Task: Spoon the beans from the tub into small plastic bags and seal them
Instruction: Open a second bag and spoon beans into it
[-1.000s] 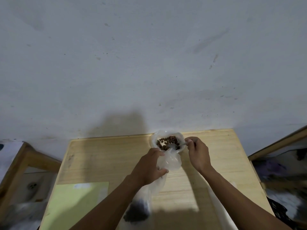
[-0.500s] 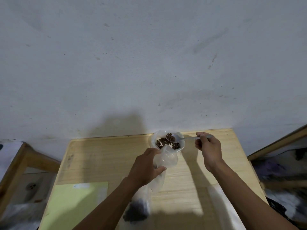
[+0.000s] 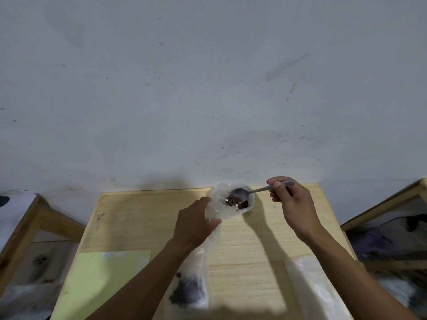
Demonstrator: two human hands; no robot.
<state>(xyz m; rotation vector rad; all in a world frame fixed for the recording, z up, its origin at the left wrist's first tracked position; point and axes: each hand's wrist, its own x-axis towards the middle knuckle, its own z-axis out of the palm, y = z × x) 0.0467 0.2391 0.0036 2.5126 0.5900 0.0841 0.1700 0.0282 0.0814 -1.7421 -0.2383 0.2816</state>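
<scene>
**Spoon over the tub, bag held open**

At the near edge of the wooden table: a pale green sheet toward the left corner, flat clear plastic bags toward the right. Between them, the lower end of a small plastic bag with dark beans pooled inside. Farther in, left hand curled round the bag's upper part, pinching it, mouth raised beside the tub. Right hand closed on the handle of a metal spoon, bowl over the tub. At the far edge, near the wall, white tub with brown beans inside. Wooden frames off both sides.
</scene>
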